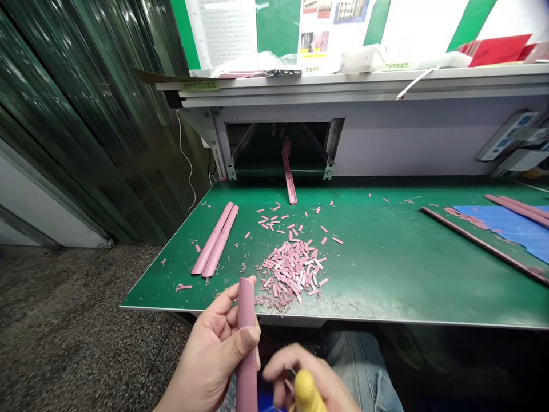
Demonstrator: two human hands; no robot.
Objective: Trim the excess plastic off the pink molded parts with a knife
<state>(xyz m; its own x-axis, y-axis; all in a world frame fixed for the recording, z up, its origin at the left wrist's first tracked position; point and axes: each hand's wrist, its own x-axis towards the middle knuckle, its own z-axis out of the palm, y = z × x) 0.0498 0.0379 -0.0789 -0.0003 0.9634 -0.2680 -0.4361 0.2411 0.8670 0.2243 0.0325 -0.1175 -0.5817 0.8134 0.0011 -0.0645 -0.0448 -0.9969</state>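
My left hand (214, 352) is wrapped round a pink plastic bar (246, 332), held upright just below the front edge of the green table (386, 269). My right hand (309, 377) is closed on a yellow-handled tool (306, 395) beside the bar's lower part; it is blurred. Two more pink bars (217, 239) lie side by side on the table's left. A pile of small pink trimmings (291, 269) lies in the middle of the table, just beyond my hands.
Another pink bar (289, 174) pokes out of a dark chute opening (278, 149) at the back. At right lie a blue mat (510, 226), long pink strips (518, 207) and a dark rail (484, 245). A shelf (364, 80) runs above. Carpeted floor is at left.
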